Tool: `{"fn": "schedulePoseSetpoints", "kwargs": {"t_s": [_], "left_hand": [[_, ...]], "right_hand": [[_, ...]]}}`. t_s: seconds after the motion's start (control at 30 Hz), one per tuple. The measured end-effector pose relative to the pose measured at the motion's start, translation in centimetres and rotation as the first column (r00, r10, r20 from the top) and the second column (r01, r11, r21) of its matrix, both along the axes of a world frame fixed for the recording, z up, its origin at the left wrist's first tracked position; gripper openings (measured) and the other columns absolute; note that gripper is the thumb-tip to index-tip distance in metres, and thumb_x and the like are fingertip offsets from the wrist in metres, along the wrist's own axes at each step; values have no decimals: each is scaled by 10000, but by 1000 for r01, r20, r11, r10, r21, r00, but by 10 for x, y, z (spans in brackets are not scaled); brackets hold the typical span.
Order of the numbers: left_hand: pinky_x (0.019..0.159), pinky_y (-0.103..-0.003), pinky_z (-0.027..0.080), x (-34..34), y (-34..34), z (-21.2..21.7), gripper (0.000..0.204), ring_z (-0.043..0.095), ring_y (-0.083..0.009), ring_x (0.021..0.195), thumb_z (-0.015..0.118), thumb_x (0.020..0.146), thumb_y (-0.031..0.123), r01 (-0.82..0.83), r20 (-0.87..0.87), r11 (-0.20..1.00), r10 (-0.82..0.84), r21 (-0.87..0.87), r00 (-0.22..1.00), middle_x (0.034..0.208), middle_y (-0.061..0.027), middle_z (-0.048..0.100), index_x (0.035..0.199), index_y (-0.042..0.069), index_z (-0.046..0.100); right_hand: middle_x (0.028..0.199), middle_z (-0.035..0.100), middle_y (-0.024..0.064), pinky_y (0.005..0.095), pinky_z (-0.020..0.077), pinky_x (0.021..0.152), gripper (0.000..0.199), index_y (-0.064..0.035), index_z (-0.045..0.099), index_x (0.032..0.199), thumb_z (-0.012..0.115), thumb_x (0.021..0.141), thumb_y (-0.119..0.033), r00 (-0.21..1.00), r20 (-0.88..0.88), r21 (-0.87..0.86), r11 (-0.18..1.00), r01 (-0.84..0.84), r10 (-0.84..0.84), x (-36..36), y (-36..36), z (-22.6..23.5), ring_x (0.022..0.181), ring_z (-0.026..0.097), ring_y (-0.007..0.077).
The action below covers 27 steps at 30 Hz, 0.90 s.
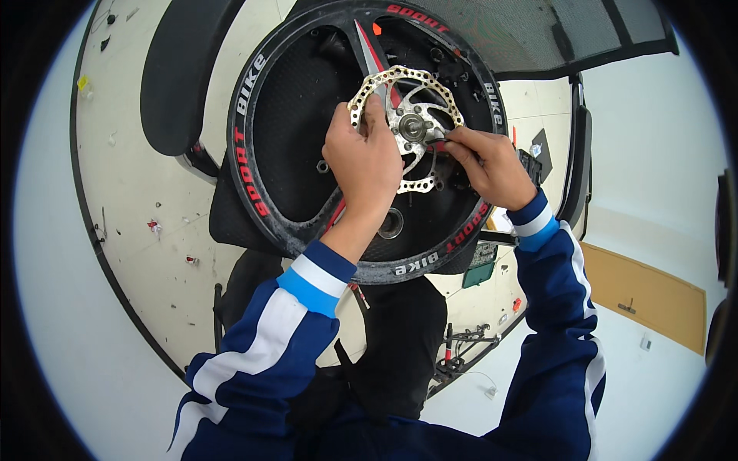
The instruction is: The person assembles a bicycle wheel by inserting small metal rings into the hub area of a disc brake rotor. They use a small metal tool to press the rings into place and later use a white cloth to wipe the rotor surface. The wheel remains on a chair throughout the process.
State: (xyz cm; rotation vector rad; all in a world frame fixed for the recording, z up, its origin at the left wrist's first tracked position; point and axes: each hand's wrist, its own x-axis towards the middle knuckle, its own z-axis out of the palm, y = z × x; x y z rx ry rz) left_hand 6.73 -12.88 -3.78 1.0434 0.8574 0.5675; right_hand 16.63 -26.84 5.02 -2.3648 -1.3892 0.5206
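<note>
A black wheel (pixel 247 170) with red and white lettering lies flat before me, its broad spokes marked red and grey. Over its hub sits a silver brake disc (pixel 416 75) with a perforated rim. My left hand (pixel 361 157) grips the disc's left edge, thumb and fingers pressed on it. At the right of the hub, my right hand (pixel 486 163) pinches something small and dark close to the disc's face; the fingers mostly hide it. A loose nut (pixel 323 166) and a ring-shaped bearing (pixel 390 223) lie on the black surface within the wheel.
The wheel rests on a chair seat, with a black armrest (pixel 178 77) at left and a mesh backrest (pixel 565 34) at far right. Small dark parts (pixel 453 73) lie inside the wheel's upper right. A green case (pixel 478 275) and bike parts (pixel 461 344) stand on the littered floor.
</note>
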Motion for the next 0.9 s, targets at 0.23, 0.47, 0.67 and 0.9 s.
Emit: {"fn": "schedulePoseSetpoints", "kwargs": {"t_s": [0.23,0.47,0.67,0.9], "left_hand": [[575,-317,464,1,-1,5,311,626,-131,619,589,1022,171,-21,22,999,22,-31,1000,693,-121,665,813,-56,553],[561,-327,456,1,-1,4,310,609,-125,612,591,1023,179,-33,-30,999,32,-41,999,707,-123,662,818,-51,555],[550,-312,455,5,-10,7,334,604,-114,606,616,1017,211,-137,-21,990,136,-22,990,702,-107,664,811,-48,569],[548,-312,453,5,-8,2,340,610,-128,590,624,1008,210,-49,-76,999,49,3,996,676,-105,654,792,-46,565]], "right_hand": [[874,670,191,441,528,694,121,-21,664,1021,653,947,-117,986,135,5,995,-97,96,6,-1,-2,793,655,400],[900,664,190,434,523,678,114,10,638,1025,650,942,-67,963,136,-107,970,-219,233,17,5,4,791,662,386],[765,647,185,468,489,602,56,-34,632,976,643,942,-77,928,330,88,984,155,-176,-41,1,-24,684,636,398],[762,666,167,452,499,585,93,-42,643,980,665,940,-123,937,284,175,972,159,-204,-40,-4,-25,682,652,383]]}}
